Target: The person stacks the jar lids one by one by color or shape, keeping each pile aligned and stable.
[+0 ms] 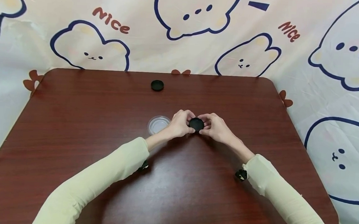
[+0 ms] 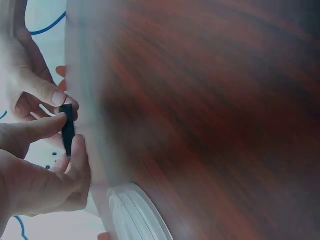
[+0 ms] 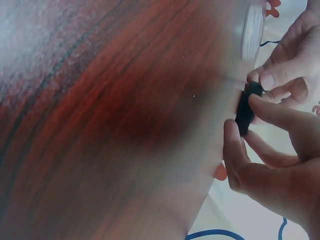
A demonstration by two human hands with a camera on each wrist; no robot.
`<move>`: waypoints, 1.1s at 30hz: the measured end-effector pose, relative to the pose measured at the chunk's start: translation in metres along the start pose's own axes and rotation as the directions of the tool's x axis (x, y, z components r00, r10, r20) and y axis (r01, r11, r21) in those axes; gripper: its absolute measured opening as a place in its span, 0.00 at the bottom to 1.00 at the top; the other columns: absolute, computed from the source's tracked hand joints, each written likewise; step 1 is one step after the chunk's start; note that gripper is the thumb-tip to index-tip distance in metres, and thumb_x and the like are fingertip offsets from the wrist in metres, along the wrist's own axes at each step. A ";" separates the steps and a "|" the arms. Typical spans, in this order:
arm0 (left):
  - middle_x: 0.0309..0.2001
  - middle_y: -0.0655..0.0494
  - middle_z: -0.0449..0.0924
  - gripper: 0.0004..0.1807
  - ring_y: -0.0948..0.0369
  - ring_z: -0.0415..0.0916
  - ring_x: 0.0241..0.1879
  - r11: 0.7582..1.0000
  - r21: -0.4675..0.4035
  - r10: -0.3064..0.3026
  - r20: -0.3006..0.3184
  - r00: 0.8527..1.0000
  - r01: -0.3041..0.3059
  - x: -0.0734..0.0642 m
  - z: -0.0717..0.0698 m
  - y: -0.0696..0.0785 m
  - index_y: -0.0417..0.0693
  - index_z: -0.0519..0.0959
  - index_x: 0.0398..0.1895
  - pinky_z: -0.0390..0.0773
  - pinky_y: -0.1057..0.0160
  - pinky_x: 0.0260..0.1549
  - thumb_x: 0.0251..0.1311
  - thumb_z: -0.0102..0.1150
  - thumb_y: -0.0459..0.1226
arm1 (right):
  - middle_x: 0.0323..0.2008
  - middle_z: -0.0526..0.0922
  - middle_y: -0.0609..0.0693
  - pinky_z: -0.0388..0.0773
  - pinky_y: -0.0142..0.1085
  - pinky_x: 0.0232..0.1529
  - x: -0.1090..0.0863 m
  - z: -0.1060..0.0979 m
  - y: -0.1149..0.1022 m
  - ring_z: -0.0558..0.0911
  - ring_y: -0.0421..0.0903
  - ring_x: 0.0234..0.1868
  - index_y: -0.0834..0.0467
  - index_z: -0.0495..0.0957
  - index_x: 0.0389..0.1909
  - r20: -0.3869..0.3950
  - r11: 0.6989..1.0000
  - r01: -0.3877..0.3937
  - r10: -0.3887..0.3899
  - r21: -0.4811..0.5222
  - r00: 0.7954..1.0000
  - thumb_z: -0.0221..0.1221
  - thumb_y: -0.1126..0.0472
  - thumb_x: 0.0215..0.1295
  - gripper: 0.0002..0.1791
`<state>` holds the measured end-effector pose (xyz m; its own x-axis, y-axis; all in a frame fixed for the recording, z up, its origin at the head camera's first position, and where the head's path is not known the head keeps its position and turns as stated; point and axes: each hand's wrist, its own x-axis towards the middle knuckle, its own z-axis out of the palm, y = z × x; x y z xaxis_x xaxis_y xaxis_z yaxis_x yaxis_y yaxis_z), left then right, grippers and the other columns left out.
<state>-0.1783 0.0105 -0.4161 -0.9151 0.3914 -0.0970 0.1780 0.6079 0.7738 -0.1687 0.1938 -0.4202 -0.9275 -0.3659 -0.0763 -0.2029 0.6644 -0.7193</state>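
Observation:
My left hand (image 1: 180,124) and right hand (image 1: 215,127) meet over the middle of the table, pinching a small black round cap (image 1: 196,124) from its two sides. Seen from the head, the cap's flat face is turned up toward me. Edge-on in the left wrist view, the cap (image 2: 68,131) looks like a thick dark disc between thumbs and fingertips. The right wrist view also has the cap (image 3: 246,110) gripped at both ends, held above the tabletop. Just left of my left hand lies a clear round plastic dish or lid (image 1: 158,124), partly covered by that hand.
A second black round cap (image 1: 157,85) lies near the back edge of the brown wooden table (image 1: 88,119). Behind and beside the table hangs a pale cloth (image 1: 196,54) with cartoon outlines. Dark wrist devices (image 1: 241,175) sit under the sleeves.

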 end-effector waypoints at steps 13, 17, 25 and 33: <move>0.42 0.46 0.75 0.25 0.54 0.70 0.45 1.000 0.024 -0.018 0.004 1.000 0.018 -0.001 0.007 -0.005 0.38 0.76 0.49 0.71 0.61 0.46 0.45 0.73 0.29 | 0.44 0.76 0.62 0.79 0.34 0.41 0.002 0.004 0.005 0.81 0.50 0.42 0.68 0.75 0.56 0.057 0.999 0.025 -0.024 -0.021 0.998 0.68 0.74 0.52 0.27; 0.43 0.46 0.74 0.26 0.53 0.70 0.45 0.999 0.028 -0.032 -0.001 0.999 0.032 0.000 0.009 -0.006 0.38 0.75 0.50 0.72 0.60 0.47 0.46 0.74 0.29 | 0.44 0.75 0.63 0.79 0.33 0.41 0.004 0.005 0.005 0.81 0.51 0.42 0.69 0.75 0.56 0.045 0.998 0.025 -0.023 -0.050 0.999 0.68 0.74 0.51 0.28; 0.45 0.44 0.74 0.26 0.51 0.68 0.50 0.999 0.044 -0.019 -0.027 0.999 0.020 0.001 0.012 -0.006 0.37 0.74 0.51 0.70 0.56 0.51 0.47 0.72 0.27 | 0.43 0.75 0.63 0.79 0.34 0.40 0.006 0.005 0.001 0.80 0.52 0.42 0.70 0.75 0.55 0.028 0.996 0.034 -0.032 -0.079 0.999 0.67 0.75 0.51 0.27; 0.51 0.41 0.69 0.27 0.47 0.67 0.54 0.997 0.056 -0.049 -0.030 0.998 0.051 0.001 0.016 -0.005 0.38 0.73 0.53 0.70 0.53 0.53 0.49 0.71 0.28 | 0.42 0.75 0.62 0.79 0.34 0.40 0.008 0.006 0.005 0.79 0.51 0.42 0.68 0.76 0.54 0.003 0.997 0.022 -0.022 -0.072 1.000 0.68 0.75 0.49 0.27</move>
<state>-0.1740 0.0191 -0.4297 -0.9330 0.3404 -0.1164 0.1511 0.6645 0.7319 -0.1754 0.1902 -0.4292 -0.9220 -0.3820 -0.0626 -0.2451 0.7012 -0.6695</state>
